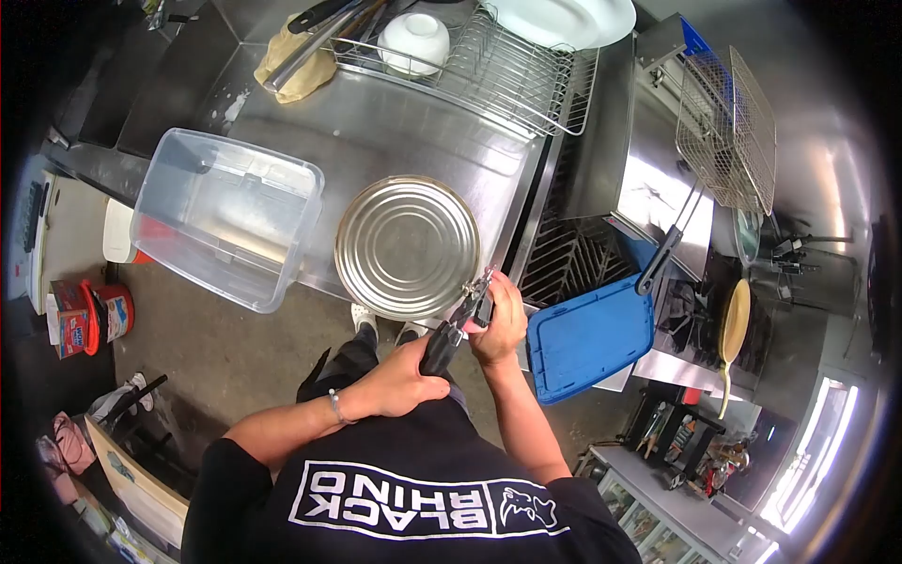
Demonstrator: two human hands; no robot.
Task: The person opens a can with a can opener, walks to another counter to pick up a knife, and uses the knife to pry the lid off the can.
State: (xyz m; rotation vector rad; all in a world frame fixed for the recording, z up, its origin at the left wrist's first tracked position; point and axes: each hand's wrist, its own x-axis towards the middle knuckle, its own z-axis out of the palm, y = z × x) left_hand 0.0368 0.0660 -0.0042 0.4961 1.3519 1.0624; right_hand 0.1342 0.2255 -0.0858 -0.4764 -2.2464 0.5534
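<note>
A large round tin can (407,246) stands on the steel counter, its ridged metal lid facing up. At the near right of its rim sits a can opener (442,348) with black handles. My left hand (402,378) is closed around those handles. My right hand (502,324) is closed at the opener's head, with the fingers around its turning knob, which is mostly hidden. Left of the can, a clear plastic tub (225,216) lies on the counter and overhangs its front edge.
A blue plastic lid (594,338) lies at the right beside the grill grates (578,258). Behind stand a wire dish rack (526,80) and a white bowl (413,43). Wire fry baskets (728,132) hang at upper right. A red bucket (115,310) is on the left.
</note>
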